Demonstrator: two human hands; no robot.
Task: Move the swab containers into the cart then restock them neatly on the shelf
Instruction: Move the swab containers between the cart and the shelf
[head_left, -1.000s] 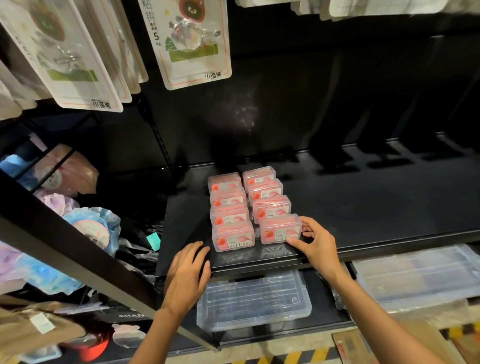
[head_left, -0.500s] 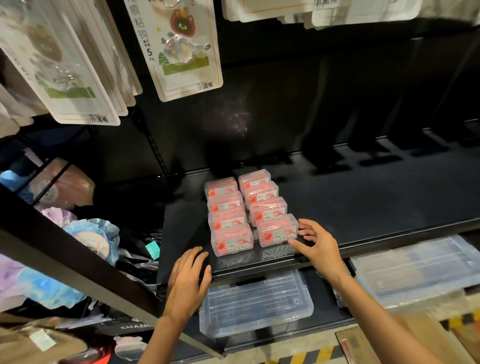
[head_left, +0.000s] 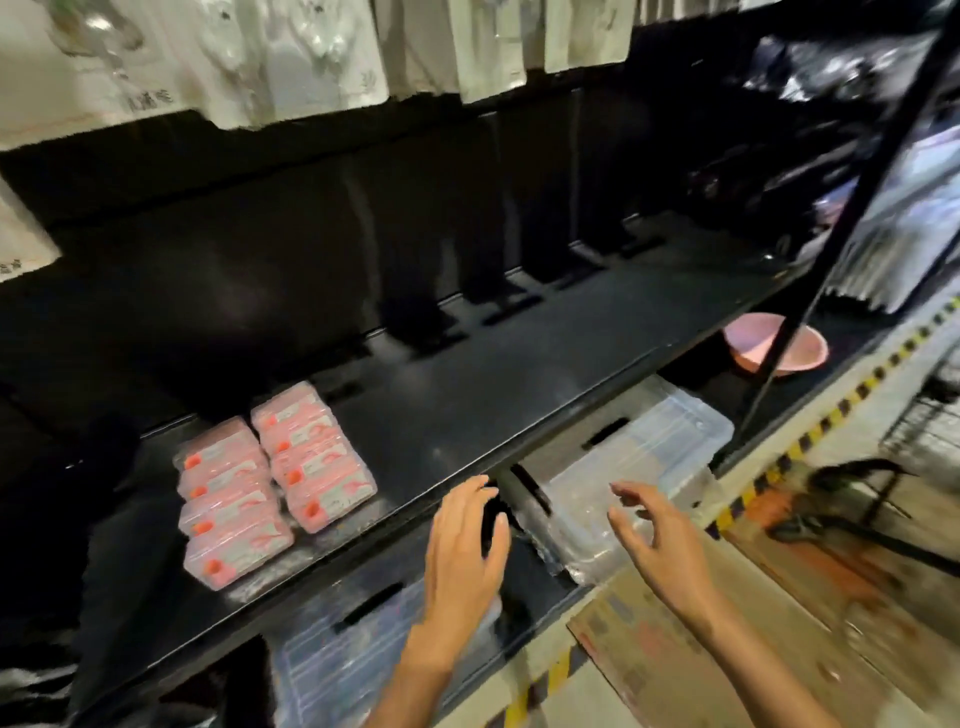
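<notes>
Swab containers (head_left: 270, 486) in two rows on shelf (head_left: 467, 415), labels blurred; left hand (head_left: 462, 561), right hand (head_left: 660, 540) fingers spread, empty.

1. The pink, clear-lidded plastic swab containers (head_left: 275, 480) on the black metal shelf (head_left: 467, 415) carry pale labels with an orange-red mark, but the print on them is smeared by blur and no word can be read.
2. The white hanging card packs (head_left: 150, 78) above the shelf show a few dark printed characters near their lower edge, too blurred to make out.
3. The flattened brown cardboard sheet (head_left: 727, 649) on the floor bears faint printed blocks, none of them legible.
4. No brand, number or sign reads clearly anywhere.
</notes>
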